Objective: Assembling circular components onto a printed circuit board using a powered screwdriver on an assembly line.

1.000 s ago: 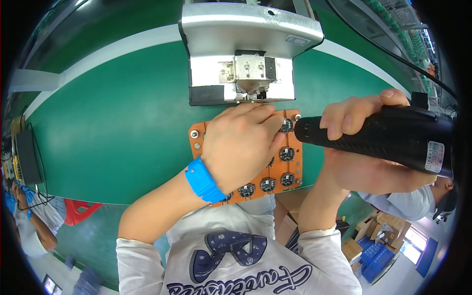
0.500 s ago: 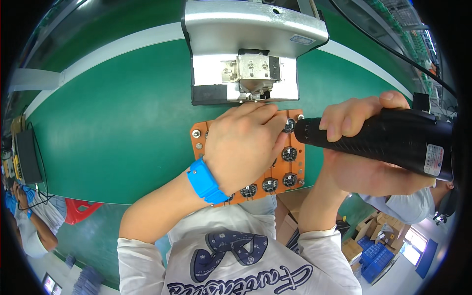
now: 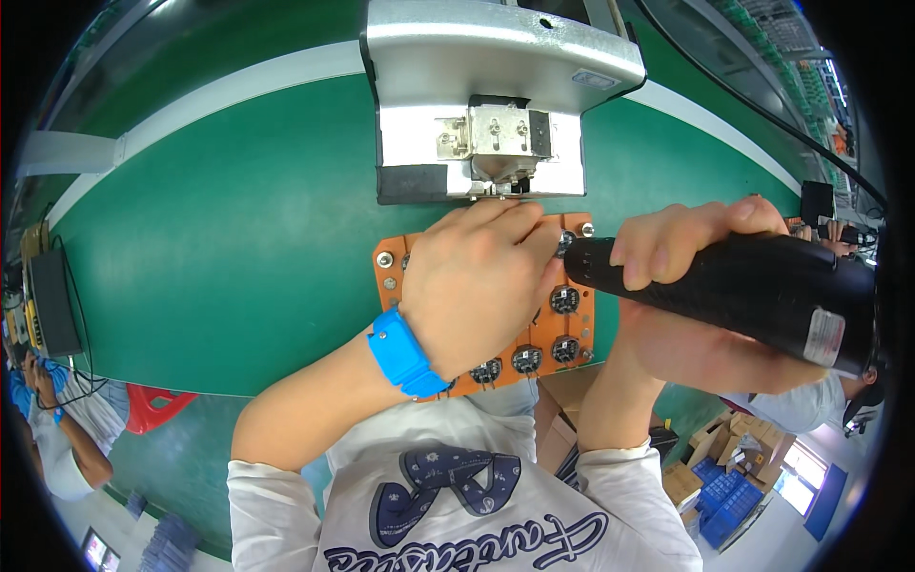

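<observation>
My right hand point(image 3: 696, 315) is wrapped round a black electric screwdriver point(image 3: 753, 286). The tool slants in from the right, its nose over a small round circuit board point(image 3: 566, 246) at the upper right of an orange fixture plate point(image 3: 589, 329). My left hand point(image 3: 477, 276), with a blue wrist strap point(image 3: 400, 353), lies across that plate. Its fingers are bent and drawn together, thumb and index beside the same board. The fingertips are hidden, so what they hold cannot be made out. Other round boards point(image 3: 526, 358) sit along the plate's near and right sides.
A silver machine point(image 3: 505, 57) with a metal outlet stands just beyond the plate on the green table point(image 3: 238, 238). A black box point(image 3: 55, 303) with cables is at far left. A red stool point(image 3: 157, 408), cartons, blue crates point(image 3: 729, 500) and other people are around.
The screwdriver's nose has shifted slightly left over the upper right board, and its rear end has dropped a little. My left hand keeps its place on the plate.
</observation>
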Demonstrator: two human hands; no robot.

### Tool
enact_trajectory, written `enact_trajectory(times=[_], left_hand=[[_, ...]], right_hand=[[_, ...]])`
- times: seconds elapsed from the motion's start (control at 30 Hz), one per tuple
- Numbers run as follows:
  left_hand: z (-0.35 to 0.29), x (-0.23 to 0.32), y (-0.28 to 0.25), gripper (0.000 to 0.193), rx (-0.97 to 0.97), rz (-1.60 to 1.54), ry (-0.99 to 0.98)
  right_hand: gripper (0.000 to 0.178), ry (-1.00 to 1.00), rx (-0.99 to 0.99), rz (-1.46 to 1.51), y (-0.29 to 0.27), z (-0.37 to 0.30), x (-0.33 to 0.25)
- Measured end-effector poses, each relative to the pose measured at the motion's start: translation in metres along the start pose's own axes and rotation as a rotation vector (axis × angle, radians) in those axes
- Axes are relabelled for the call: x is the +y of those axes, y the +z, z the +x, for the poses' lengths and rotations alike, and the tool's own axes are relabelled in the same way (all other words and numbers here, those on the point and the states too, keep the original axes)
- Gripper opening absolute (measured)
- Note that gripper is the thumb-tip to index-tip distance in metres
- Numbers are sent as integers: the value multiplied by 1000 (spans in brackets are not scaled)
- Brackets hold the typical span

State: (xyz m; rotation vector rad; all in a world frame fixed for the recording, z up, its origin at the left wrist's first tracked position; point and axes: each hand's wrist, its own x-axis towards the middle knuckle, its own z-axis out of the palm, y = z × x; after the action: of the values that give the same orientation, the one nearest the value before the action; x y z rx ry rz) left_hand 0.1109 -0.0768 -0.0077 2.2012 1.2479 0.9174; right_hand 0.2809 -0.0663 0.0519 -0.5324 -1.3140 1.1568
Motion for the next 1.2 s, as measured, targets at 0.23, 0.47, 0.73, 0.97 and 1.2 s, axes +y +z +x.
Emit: enact_trajectory(times=[0.23, 0.47, 0.73, 0.97, 1.2], left_hand=[[0, 1, -3, 24, -20, 41, 47], [-2, 6, -14, 30, -81, 63, 8], [4, 6, -15, 17, -39, 219, 150], [15, 18, -18, 14, -229, 434, 224], [21, 35, -15, 21, -369, 605, 168]], right_hand=[[100, 29, -6, -42, 9, 9, -33], [107, 10, 35, 128, -8, 1, 4], [101, -96, 101, 57, -19, -1, -24], [98, -159, 109, 116, -34, -16, -36], [99, -157, 202, 179, -39, -30, -45]])
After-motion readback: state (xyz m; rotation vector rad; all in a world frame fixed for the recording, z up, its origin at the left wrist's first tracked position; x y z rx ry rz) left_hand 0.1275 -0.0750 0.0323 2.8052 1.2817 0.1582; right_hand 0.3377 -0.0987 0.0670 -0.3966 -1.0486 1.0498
